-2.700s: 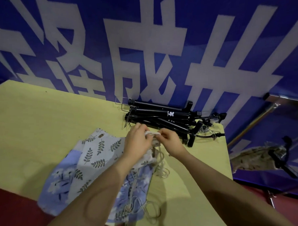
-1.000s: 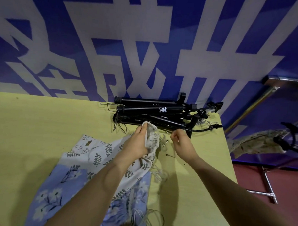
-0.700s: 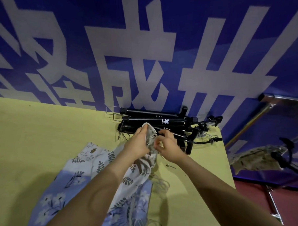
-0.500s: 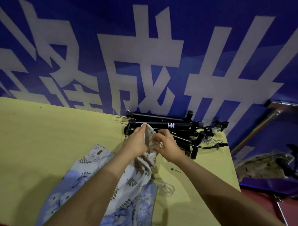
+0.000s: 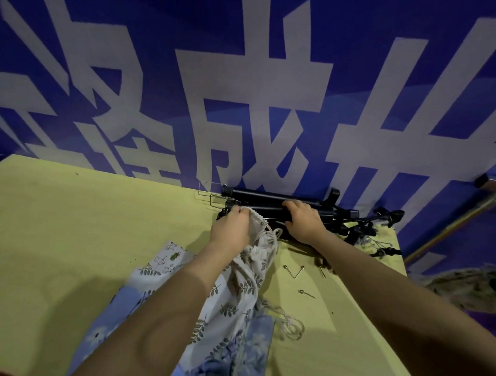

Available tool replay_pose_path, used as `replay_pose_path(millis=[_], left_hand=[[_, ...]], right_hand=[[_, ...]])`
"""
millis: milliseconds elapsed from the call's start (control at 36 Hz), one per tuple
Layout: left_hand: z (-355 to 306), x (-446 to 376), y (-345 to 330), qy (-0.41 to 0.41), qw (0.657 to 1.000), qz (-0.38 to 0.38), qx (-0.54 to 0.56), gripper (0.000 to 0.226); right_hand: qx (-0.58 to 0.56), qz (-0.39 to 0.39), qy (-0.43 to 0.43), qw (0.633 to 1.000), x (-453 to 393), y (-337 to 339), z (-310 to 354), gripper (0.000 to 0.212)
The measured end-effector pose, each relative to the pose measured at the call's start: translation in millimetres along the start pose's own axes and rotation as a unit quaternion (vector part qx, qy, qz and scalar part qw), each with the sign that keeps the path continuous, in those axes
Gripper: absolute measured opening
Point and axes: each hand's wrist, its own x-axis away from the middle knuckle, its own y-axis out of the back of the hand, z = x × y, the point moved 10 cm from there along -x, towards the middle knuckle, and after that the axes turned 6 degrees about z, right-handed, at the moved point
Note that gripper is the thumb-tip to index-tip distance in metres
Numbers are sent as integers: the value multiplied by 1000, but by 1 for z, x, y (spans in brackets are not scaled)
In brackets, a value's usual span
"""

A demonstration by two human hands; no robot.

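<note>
My left hand [image 5: 231,227] grips the gathered mouth of a white drawstring bag with a leaf print [image 5: 246,276], lifting it off the yellow table [image 5: 72,229]. Loose cream drawstrings [image 5: 288,325] trail from the bags. My right hand [image 5: 302,221] lies over a black folded tripod [image 5: 273,198] in the pile by the wall, fingers curled over its tube. Under my left forearm lie a blue floral bag [image 5: 240,356] and another white printed bag [image 5: 164,259].
Several small metal pegs [image 5: 294,271] lie on the table to the right of the bags. More black tripod legs and cables [image 5: 368,228] reach toward the table's right edge. A blue banner with white characters [image 5: 251,88] hangs right behind the table.
My right hand has left the bag's mouth and moved back onto the black tripod pile. My left hand still holds the bag. Metal pegs now show on the table.
</note>
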Motion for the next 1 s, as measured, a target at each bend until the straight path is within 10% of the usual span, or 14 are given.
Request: replay_pose_path(millis=[611, 1000], left_hand=[[23, -32, -13, -25, 999, -9, 34, 47], [12, -3, 12, -18, 999, -43, 18, 40]], right_hand=[[153, 12, 28, 988, -49, -26, -1, 50], [173, -113, 28, 978, -2, 44, 13, 46]])
